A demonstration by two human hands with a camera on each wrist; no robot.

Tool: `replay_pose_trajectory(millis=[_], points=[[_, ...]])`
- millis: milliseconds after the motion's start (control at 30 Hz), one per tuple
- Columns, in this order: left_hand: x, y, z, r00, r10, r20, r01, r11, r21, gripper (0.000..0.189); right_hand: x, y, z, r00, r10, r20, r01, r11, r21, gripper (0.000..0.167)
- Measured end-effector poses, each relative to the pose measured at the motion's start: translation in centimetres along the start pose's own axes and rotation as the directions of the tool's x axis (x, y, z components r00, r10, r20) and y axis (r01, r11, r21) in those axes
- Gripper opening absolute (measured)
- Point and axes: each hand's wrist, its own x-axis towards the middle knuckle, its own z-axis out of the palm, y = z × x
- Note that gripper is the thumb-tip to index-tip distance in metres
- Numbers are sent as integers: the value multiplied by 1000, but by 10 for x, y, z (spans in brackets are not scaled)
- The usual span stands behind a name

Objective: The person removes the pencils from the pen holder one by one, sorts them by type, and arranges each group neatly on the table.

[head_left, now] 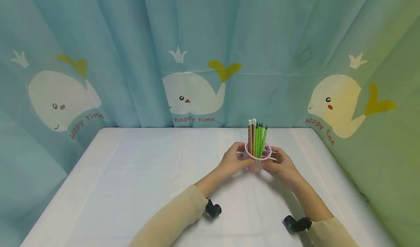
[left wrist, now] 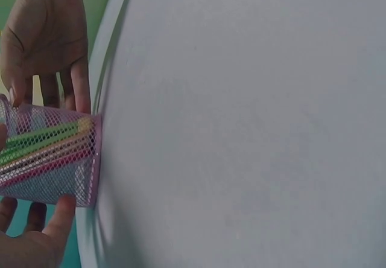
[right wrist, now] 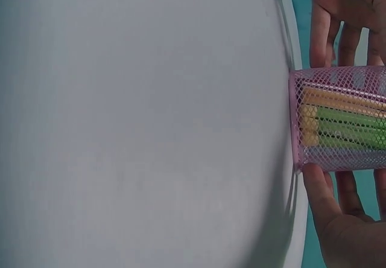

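Mesh cup (right wrist: 339, 120) touches fingers (right wrist: 318, 189) on both sides.

From where I stood, a blue-green curtain (head_left: 279, 28) hung in soft folds across the top of the frame, turning a yellower green toward the right edge, and three pale whales were printed on it: a tilted left whale (head_left: 65, 94) at the upper left, a middle whale (head_left: 200, 94) with its front cut off by a fold, and a right whale (head_left: 338, 97). Each had a yellow tail fin, a small white crown floating above and red "happy time" lettering (head_left: 194, 119) below. A white table (head_left: 131, 174), faintly creased and round-cornered, spread over the lower part.
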Motion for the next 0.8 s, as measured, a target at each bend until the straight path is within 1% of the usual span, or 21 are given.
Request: replay_pose_trajectory(millis=[233, 300, 433, 600, 800], points=[[-3, -3, -6, 1000, -8, 11, 8, 1000, 8, 60, 1, -2, 8, 1000, 8, -3, -8, 1000, -9, 68], [-4, -4, -9, 1000, -8, 4, 8, 1000, 4, 60, 1, -3, 10, 1000, 7, 2, -7, 1000, -10, 67], [-7, -6, -17, 1000, -17, -15, 17, 1000, 4, 60, 5, -3, 19, 1000, 7, 19, -7, 1000, 7, 67], [-15, -8, -29, 999, -29, -16, 29, 1000, 4, 59, 9, -2, 32, 999, 0, 34, -1, 1000, 27, 68], [-21, -10, -42, 999, -23, -24, 23, 1000, 19, 60, 13, -5, 44, 998, -15, 53, 12, 999, 42, 66]])
